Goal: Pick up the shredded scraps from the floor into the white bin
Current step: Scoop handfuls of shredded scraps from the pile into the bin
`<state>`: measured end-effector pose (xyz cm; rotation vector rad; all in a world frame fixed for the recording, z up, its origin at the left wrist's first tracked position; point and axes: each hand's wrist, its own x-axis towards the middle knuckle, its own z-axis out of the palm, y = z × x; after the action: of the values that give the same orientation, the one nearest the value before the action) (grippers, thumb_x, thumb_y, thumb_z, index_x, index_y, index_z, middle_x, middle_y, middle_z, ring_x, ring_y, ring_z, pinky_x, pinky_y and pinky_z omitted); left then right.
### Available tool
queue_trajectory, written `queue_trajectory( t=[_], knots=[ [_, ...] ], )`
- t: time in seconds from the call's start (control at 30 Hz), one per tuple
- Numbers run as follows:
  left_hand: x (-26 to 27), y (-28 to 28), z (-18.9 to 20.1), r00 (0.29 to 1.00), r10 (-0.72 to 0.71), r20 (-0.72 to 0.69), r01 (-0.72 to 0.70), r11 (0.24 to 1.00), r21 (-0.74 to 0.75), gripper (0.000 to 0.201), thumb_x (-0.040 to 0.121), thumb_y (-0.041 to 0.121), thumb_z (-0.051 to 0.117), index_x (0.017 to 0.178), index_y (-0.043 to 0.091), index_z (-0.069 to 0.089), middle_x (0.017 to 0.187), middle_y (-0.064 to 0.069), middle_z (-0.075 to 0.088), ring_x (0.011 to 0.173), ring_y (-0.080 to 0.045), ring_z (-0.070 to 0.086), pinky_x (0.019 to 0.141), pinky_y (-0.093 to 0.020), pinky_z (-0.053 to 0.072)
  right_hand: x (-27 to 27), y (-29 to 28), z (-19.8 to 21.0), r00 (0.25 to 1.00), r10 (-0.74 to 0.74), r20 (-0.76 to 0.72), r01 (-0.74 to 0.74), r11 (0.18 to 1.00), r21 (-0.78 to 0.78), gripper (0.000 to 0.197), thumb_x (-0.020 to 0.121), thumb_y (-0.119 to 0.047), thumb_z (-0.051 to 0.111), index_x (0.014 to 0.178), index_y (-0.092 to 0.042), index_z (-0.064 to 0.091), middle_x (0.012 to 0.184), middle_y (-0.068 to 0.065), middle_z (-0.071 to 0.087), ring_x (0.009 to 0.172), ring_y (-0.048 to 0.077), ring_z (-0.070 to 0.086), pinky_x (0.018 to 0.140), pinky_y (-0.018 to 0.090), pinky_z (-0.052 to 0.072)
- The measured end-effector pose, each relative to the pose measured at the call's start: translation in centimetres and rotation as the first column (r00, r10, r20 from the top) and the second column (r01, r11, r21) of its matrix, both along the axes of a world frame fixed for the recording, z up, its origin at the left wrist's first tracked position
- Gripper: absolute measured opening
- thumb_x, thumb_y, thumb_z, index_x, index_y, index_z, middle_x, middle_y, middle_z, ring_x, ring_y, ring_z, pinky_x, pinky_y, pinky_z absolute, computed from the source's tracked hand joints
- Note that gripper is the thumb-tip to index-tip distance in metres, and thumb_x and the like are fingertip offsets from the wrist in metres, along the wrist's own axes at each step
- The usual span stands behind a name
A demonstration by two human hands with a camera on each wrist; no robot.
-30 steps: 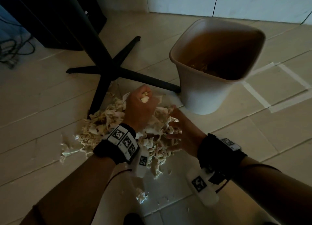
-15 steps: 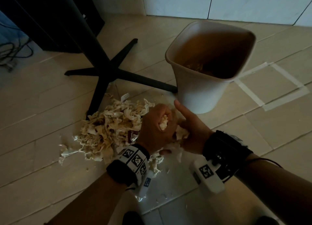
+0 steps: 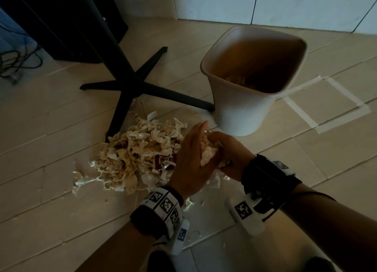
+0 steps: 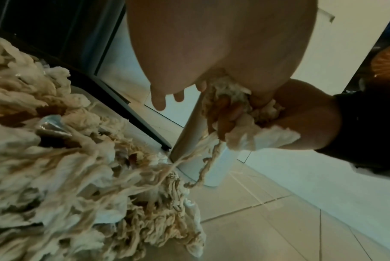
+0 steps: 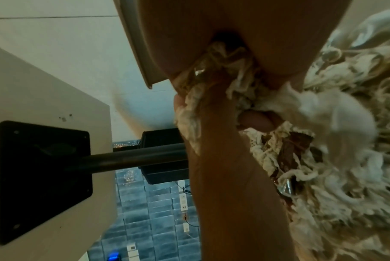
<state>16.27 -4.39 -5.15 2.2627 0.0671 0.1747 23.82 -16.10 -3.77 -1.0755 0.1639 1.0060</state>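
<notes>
Fingers point(image 3: 219, 144): both your hands cup one wad of shredded scraps point(image 3: 207, 153) between them, right hand point(image 3: 230, 155) curled, left hand point(image 3: 191, 161) pressing flat | white bin point(image 3: 242, 112) stands just ahead-right, nearer your right hand | main pile point(image 3: 138, 155) lies on floor, left | change: left fist has opened.

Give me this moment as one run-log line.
phase: gathering | left hand: presses clump | right hand: cups clump of scraps | pile: on floor | white bin: upright, some scraps inside
</notes>
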Motion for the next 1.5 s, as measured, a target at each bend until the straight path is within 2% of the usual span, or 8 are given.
queue_trajectory(
  t=[0.17,0.23,0.37,0.43,0.67,0.87,1.17,1.5],
  knots=[
    [0.4,-0.9,1.1,0.976,-0.100,-0.194,0.056,0.974,-0.220,0.080,0.092,0.048,0.061,0.150,0.051,0.005,0.148,0.017,0.038,0.128,0.006,0.041,0.104,-0.029,0.047,0.3,-0.7,0.3,0.991,0.118,0.067,-0.118,0.993,-0.005,0.051,0.078,-0.034,0.076,0.120,-0.011,0.059,0.115,0.016,0.069,0.107,0.034,0.066,0.095,0.048,0.051],
    [0.9,-1.1,1.0,0.962,-0.154,-0.224,0.093,0.961,-0.261,0.089,0.091,0.037,0.066,0.152,0.046,0.002,0.138,0.023,0.045,0.120,0.015,0.044,0.098,-0.013,0.045,0.4,-0.9,0.3,0.992,0.070,0.109,-0.067,0.997,-0.025,0.035,0.074,-0.019,0.079,0.104,-0.012,0.062,0.103,0.015,0.071,0.098,0.034,0.068,0.087,0.046,0.055],
    [1.2,-0.1,0.1,0.935,-0.229,-0.270,0.069,0.865,-0.497,0.112,0.074,0.033,0.079,0.155,0.034,0.001,0.144,0.015,0.045,0.132,-0.006,0.048,0.108,-0.042,0.044,0.7,-1.4,1.4,0.981,-0.083,0.178,0.075,0.996,0.053,0.020,0.073,-0.001,0.061,0.062,-0.018,0.058,0.063,0.005,0.058,0.059,0.020,0.059,0.054,0.028,0.050],
    [0.8,0.7,0.0,0.906,-0.274,-0.322,0.056,0.832,-0.551,0.109,0.073,0.027,0.083,0.153,0.037,0.010,0.133,0.022,0.053,0.122,0.003,0.054,0.102,-0.030,0.049,1.3,-1.7,2.0,0.980,-0.099,0.171,0.089,0.994,0.067,0.031,0.074,0.002,0.053,0.052,-0.019,0.049,0.054,0.002,0.049,0.049,0.017,0.049,0.046,0.025,0.041],
    [-0.3,0.5,-0.1,0.916,-0.133,-0.379,-0.092,0.849,-0.520,0.008,0.089,0.004,0.067,0.093,0.011,0.069,0.068,0.004,0.069,0.065,-0.011,0.064,0.064,-0.023,0.051,2.3,-2.4,3.1,0.996,-0.051,0.067,0.044,0.994,0.102,0.019,0.070,0.001,0.051,0.075,-0.017,0.047,0.067,0.008,0.041,0.042,0.018,0.042,0.041,0.019,0.033],
    [0.1,-0.4,0.8,0.919,-0.107,-0.380,-0.163,0.773,-0.613,0.039,0.086,-0.005,0.065,0.123,0.008,0.061,0.109,-0.019,0.064,0.081,-0.025,0.065,0.064,-0.025,0.054,1.9,-2.3,2.4,0.996,-0.075,0.051,0.071,0.994,0.086,0.038,0.066,0.000,0.051,0.099,-0.015,0.061,0.081,0.007,0.058,0.051,0.018,0.055,0.042,0.023,0.044],
    [0.0,-1.0,2.2,0.963,0.097,-0.251,-0.222,0.816,-0.534,0.009,0.084,0.005,0.072,0.086,0.014,0.070,0.083,-0.007,0.075,0.077,-0.023,0.072,0.070,-0.036,0.058,0.7,-1.1,1.0,0.938,-0.246,0.246,0.257,0.966,-0.016,0.038,0.060,-0.005,0.055,0.095,-0.017,0.065,0.086,0.013,0.058,0.077,0.025,0.058,0.063,0.032,0.052],
    [1.1,-0.4,3.4,0.965,0.170,-0.197,-0.244,0.856,-0.456,0.030,0.083,0.022,0.076,0.110,0.027,0.065,0.102,0.005,0.072,0.094,-0.010,0.070,0.073,-0.033,0.062,-0.1,-1.9,1.3,0.996,0.025,0.091,-0.034,0.995,0.092,0.027,0.090,-0.017,0.064,0.116,-0.012,0.057,0.108,0.018,0.068,0.092,0.030,0.068,0.085,0.052,0.055]
  ],
)
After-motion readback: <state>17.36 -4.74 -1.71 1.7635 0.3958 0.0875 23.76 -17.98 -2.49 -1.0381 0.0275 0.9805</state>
